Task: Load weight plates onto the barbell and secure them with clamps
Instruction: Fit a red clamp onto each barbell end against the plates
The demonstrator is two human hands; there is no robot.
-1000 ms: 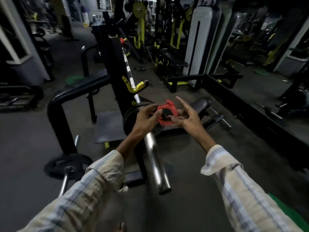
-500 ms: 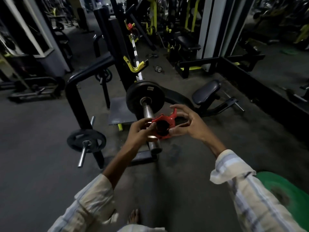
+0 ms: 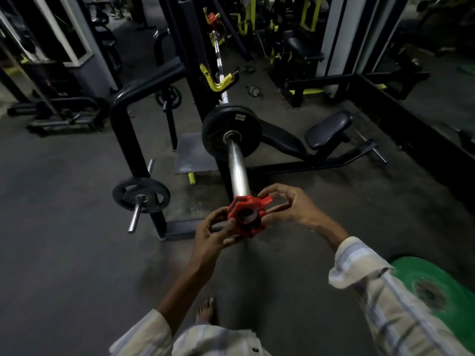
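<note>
- The barbell (image 3: pixel 237 165) runs from near to far, with 1 black plate (image 3: pixel 231 131) already seated on its sleeve.
- The red clamp (image 3: pixel 246 217), held clear of the bar a second ago, now sits over the near end, ready to slide up to the plate.
- My left hand (image 3: pixel 214 232) and right hand (image 3: pixel 288 206) both grip the clamp.

The gym was dim and the far corners were almost black. A bright shine ran down the metal bar (image 3: pixel 237 170). The green plate (image 3: pixel 437 299) looked smeared. Straight posts bent near the edges, and the sleeves (image 3: pixel 390 299) looked soft.
</note>
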